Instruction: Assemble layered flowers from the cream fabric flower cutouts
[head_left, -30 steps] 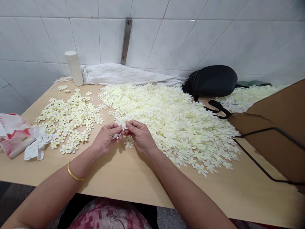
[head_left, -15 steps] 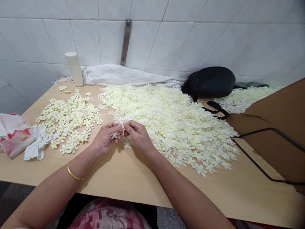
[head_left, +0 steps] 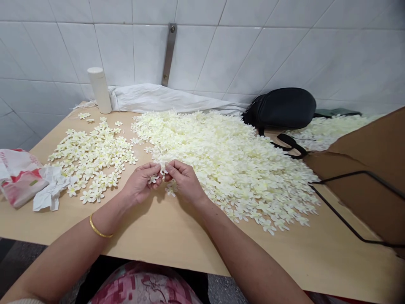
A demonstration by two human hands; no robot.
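A small white artificial flower (head_left: pixel 163 169) is pinched between my two hands above the table. My left hand (head_left: pixel 141 180) is closed on its left side, and a second flower (head_left: pixel 153 179) shows in the curled lower fingers. From the other side, my right hand (head_left: pixel 182 179) grips the same flower with thumb and forefinger. A loose flower (head_left: pixel 171 188) lies just beneath the right fingers. Behind and to the right spreads a big heap of pale flowers (head_left: pixel 221 156). To the left is a smaller, flatter group of yellow-centred flowers (head_left: pixel 95 158).
A white bottle (head_left: pixel 100 90) and a rumpled white cloth (head_left: pixel 164 96) sit along the tiled wall. At the back right is a black bag (head_left: pixel 283 108). Brown cardboard (head_left: pixel 367 173) with a black strap stands at right; a red-and-white plastic bag (head_left: pixel 20 177) and crumpled paper (head_left: pixel 52 190) lie left.
My hands stay in nearly the same place. The flower between my fingertips turned edge-on half a second ago and now shows its petals again. The view has shifted slightly.
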